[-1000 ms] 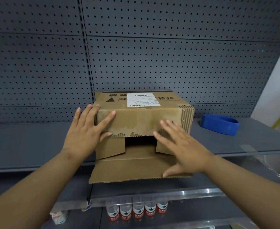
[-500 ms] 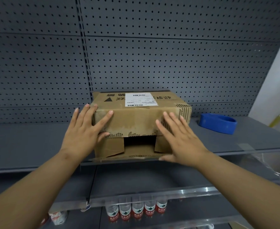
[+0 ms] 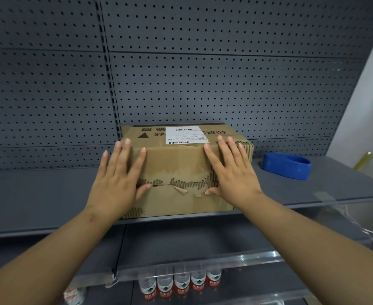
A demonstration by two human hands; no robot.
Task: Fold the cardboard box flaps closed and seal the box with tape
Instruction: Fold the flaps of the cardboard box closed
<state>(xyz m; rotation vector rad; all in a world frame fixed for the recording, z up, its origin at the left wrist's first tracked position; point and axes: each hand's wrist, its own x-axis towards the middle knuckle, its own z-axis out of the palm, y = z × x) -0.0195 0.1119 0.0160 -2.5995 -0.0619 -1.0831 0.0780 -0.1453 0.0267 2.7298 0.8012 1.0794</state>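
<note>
My left hand (image 3: 117,181) and right hand (image 3: 231,175), apart, fingers spread, press flat on closed box (image 3: 179,170) flaps; tape dispenser (image 3: 285,165) right of my right hand.

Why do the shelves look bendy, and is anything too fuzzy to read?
Head view: the wide lens bows the shelf edge and tilts the pegboard lines near the borders; the light is soft and even, with glare only on the clear plastic strip below; the print on the white label atop the cardboard box is too small and soft to read; both hands look sharp.
</note>
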